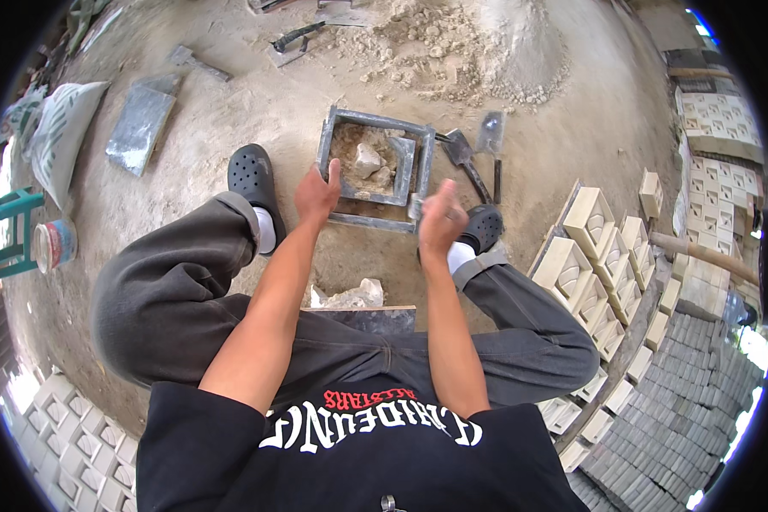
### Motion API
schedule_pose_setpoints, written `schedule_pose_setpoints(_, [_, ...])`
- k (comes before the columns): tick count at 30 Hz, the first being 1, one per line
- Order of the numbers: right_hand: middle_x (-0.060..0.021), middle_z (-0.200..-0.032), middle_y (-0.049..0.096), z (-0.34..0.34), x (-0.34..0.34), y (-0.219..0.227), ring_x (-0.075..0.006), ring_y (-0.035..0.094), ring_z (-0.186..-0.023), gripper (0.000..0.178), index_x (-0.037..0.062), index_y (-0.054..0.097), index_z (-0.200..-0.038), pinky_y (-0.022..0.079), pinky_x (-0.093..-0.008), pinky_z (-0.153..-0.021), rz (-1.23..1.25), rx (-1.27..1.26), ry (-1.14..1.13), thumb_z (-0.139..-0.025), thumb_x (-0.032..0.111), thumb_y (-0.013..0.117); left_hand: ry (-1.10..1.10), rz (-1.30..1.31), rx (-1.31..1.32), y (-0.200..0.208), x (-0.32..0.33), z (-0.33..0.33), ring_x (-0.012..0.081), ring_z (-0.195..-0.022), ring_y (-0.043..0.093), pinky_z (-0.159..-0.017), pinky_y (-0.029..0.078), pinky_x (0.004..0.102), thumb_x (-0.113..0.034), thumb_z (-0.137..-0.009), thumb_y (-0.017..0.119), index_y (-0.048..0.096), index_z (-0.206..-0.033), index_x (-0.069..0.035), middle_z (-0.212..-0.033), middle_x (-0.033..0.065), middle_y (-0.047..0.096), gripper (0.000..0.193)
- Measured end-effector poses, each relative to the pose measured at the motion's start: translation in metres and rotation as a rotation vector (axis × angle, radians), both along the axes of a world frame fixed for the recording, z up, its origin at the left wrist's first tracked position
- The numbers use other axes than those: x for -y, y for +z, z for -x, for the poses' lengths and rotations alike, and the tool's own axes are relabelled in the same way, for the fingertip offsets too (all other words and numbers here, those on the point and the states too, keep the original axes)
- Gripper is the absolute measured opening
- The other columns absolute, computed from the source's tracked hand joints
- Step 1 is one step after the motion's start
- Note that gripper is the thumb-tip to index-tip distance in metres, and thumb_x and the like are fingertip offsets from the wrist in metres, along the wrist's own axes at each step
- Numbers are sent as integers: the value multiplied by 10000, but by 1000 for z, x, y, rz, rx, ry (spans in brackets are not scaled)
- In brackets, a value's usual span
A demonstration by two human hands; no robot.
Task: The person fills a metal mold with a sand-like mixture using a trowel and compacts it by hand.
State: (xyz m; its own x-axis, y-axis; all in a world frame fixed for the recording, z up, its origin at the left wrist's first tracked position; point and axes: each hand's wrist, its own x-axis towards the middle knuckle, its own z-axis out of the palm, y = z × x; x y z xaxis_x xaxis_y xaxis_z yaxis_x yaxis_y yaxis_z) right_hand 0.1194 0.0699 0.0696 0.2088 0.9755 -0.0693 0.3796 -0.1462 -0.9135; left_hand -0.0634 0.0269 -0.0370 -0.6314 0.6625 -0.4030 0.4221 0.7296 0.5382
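On the ground between my feet sits a grey rectangular mould frame (375,221), with a smaller grey frame (407,164) inside it. Pale loose material and a whitish lump (369,160) lie within. My left hand (317,196) is closed on the frame's left side near its near corner, the thumb over the edge. Beside the near right corner is my right hand (442,218), its fingers smeared by motion; whether it touches the frame is unclear. A dark trowel-like tool (459,150) lies to the right, near a flat metal piece (490,132).
A heap of pale powder (520,51) rises beyond the frame. Patterned cream blocks (590,218) stand in rows at right, near stacked grey tiles (683,384). At left are a metal plate (141,128), a sack (66,136), a green stool (10,235) and a bucket (55,246).
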Motion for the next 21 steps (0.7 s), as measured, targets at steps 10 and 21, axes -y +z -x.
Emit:
schedule_pose_setpoints(10, [-44, -507, 506, -6, -45, -15, -161, 489, -502, 642, 13, 518, -562, 395, -318, -530, -57, 13, 22, -971, 503, 449, -1, -47, -11, 5, -3, -6, 422, -878, 626, -791, 470, 498, -585, -915, 402, 627, -967, -27, -899, 238, 661, 605])
schedule_pose_setpoints(21, [-50, -472, 501, 17, -65, 11, -147, 512, -489, 644, 16, 498, -528, 388, -324, -512, -2, -86, 84, -980, 469, 432, 2, -38, -31, 0, 2, 3, 427, -875, 623, -789, 466, 504, -574, -914, 416, 622, -957, -17, -894, 245, 658, 595])
